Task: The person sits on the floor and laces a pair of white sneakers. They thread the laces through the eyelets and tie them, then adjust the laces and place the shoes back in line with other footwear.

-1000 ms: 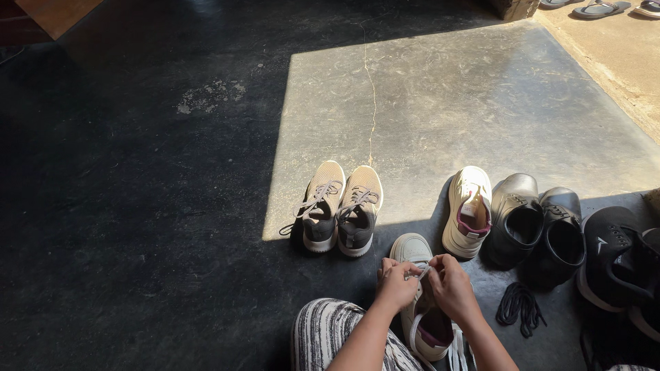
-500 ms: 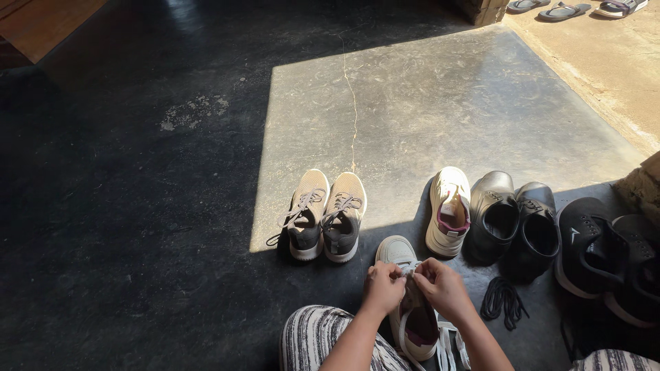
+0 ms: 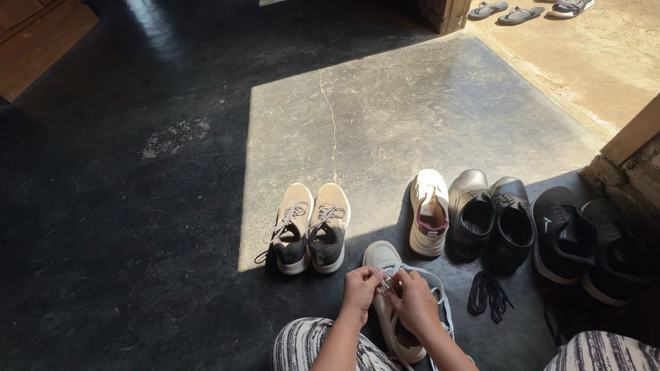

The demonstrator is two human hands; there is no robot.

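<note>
Pinching a white lace, left hand and right hand meet over white sneaker on dark floor, near the seated person's striped knee; loose black laces just right

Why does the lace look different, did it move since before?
Yes. The white lace now loops out right of the white shoe, toward the black laces; earlier it stayed between the hands.

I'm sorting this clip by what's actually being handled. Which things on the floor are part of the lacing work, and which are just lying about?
In hand:
- left hand and right hand, both pinching the white lace
- white shoe under them

Lying about:
- beige sneaker pair
- second white shoe
- black leather shoes
- black sneakers
- loose black laces
- sandals outside
</note>
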